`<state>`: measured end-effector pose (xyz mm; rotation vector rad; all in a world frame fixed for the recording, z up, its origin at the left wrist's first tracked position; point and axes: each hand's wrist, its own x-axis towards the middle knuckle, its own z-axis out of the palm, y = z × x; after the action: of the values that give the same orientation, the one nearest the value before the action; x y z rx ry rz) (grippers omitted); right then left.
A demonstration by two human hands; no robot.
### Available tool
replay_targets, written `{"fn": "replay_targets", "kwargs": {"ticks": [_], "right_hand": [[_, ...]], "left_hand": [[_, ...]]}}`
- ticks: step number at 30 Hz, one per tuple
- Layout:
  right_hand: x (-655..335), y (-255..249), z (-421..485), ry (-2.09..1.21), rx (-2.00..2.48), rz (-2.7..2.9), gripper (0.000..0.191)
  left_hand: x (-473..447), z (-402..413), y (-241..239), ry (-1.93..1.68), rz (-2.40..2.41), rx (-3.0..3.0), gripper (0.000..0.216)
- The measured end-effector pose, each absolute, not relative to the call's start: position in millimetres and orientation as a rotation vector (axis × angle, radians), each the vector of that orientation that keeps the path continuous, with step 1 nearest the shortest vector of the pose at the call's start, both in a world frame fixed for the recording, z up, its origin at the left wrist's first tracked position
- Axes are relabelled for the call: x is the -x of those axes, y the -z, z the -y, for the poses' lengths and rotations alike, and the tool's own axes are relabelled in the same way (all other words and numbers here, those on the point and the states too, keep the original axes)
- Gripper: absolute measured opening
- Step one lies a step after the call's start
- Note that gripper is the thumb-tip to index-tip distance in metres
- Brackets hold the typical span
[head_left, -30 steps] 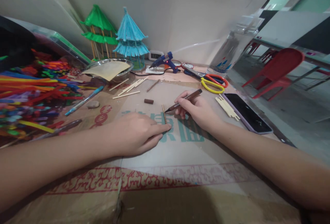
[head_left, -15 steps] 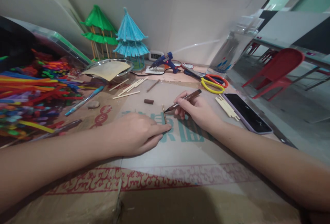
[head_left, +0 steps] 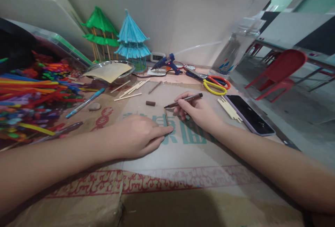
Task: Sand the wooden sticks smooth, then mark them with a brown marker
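My left hand lies on the cardboard sheet, its fingertips pinching the near end of a thin wooden stick and pressing it down. My right hand grips a brown marker pen like a pencil. The pen's tip touches the far end of the stick. The pen's brown cap lies a little further back on the cardboard.
Several colourful pipe cleaners pile up at left beside a blue pen. Loose sticks, a metal bowl, green and blue model pavilions and a glue gun stand behind. Scissors, more sticks and a phone lie at right.
My right hand has moved the pen tip further away along the stick, from its middle to its far end, and the pen now lies flatter. My left hand has stayed put.
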<state>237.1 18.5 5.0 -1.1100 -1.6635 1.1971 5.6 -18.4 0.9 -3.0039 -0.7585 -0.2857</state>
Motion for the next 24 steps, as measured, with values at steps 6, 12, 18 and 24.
{"fn": "replay_targets", "kwargs": {"ticks": [6, 12, 18, 24], "right_hand": [[-236.9, -4.3, -18.8, -1.212, 1.108, 1.662, 0.012], [-236.3, -4.1, -18.9, -1.210, 1.096, 1.636, 0.011], [-236.4, -4.7, -18.9, -1.224, 1.101, 1.635, 0.012], [-237.4, -3.3, -19.5, -1.228, 1.086, 1.644, 0.014]], "left_hand": [[-5.9, 18.4, -0.3, 0.279, 0.770, 3.001, 0.039], [-5.8, 18.3, -0.4, 0.271, 0.772, 3.007, 0.040], [-6.0, 18.1, -1.0, 0.314, 0.750, 3.013, 0.039], [-5.3, 17.9, 0.0, 0.307, 0.759, 3.008, 0.039]]}}
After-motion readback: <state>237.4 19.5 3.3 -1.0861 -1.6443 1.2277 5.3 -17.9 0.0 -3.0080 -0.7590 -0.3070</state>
